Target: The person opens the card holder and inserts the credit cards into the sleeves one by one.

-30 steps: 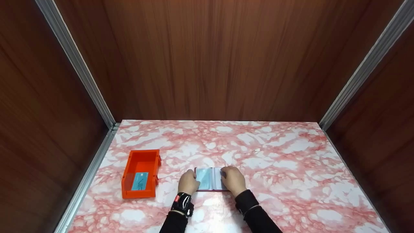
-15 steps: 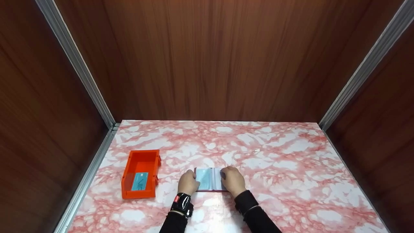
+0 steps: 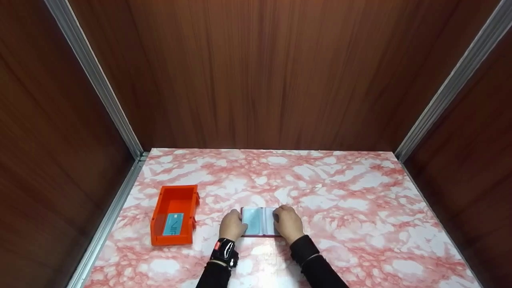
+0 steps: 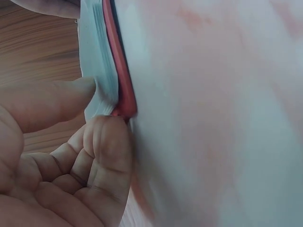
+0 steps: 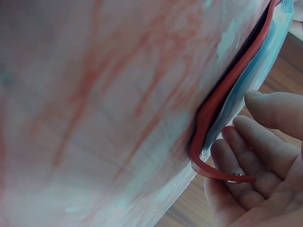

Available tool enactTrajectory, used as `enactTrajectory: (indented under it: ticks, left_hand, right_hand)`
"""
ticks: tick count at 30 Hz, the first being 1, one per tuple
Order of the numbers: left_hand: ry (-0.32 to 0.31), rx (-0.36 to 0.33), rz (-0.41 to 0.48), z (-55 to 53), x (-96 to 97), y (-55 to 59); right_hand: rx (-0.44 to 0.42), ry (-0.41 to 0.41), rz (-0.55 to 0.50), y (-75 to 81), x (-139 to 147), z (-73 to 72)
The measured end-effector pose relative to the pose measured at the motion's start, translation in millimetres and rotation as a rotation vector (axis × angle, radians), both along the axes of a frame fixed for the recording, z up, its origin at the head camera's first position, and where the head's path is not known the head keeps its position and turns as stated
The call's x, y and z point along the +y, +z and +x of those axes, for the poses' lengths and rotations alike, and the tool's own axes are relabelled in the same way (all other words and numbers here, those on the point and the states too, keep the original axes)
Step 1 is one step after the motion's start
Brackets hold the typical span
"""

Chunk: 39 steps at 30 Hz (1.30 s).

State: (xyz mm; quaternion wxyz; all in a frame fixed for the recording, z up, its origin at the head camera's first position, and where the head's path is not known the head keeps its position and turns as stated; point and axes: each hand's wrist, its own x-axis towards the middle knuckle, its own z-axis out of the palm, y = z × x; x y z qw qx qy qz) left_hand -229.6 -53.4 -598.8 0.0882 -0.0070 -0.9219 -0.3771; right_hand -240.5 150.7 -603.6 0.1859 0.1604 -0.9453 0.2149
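Observation:
An open card holder (image 3: 263, 222) with a red cover and clear plastic sleeves (image 3: 252, 221) lies on the table in the head view. My left hand (image 3: 232, 226) pinches its left edge; the left wrist view shows the thumb (image 4: 80, 92) on the stacked sleeves and a curled finger (image 4: 111, 142) against the cover's corner. At the right side, my right hand (image 3: 289, 222) holds the other half, its thumb (image 5: 267, 104) at the sleeve edge. A red strap (image 5: 213, 171) with a metal snap (image 5: 235, 178) crosses the right fingers.
Left of the hands stands an orange bin (image 3: 172, 240) with a blue card (image 3: 173, 224) marked with dark letters lying inside. The table (image 3: 340, 192) has a red and white marbled top. Brown wood-grain panels (image 3: 256, 80) and metal posts enclose its back and sides.
Both hands stay in place on the card holder. The clear sleeve on the left half looks slightly flatter, with its glare shifted.

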Motion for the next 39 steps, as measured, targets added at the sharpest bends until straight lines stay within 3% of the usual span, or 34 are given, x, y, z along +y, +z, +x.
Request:
enactTrajectory:
  ticks: [5,11,18,26,39]
  left_hand:
    - [0.022,0.031,0.012,-1.8,-2.6,8.9]
    - [0.057,0.122,0.024,-4.8,-12.2,27.8]
    - [0.104,0.07,0.069,-12.2,-35.5,52.6]
    - [0.183,0.125,0.04,-17.4,-67.8,77.3]
    - [0.261,0.145,0.002,-17.6,-105.5,82.3]
  right_hand:
    - [-0.005,-0.002,-0.002,0.8,-0.1,0.5]
    - [-0.003,-0.004,0.0,0.9,-0.1,-0.2]
    - [-0.007,-0.005,0.004,0.2,0.3,-1.1]
    - [-0.026,-0.006,-0.005,-0.3,0.0,-0.6]
    - [-0.02,-0.01,0.013,-0.1,0.1,-2.0]
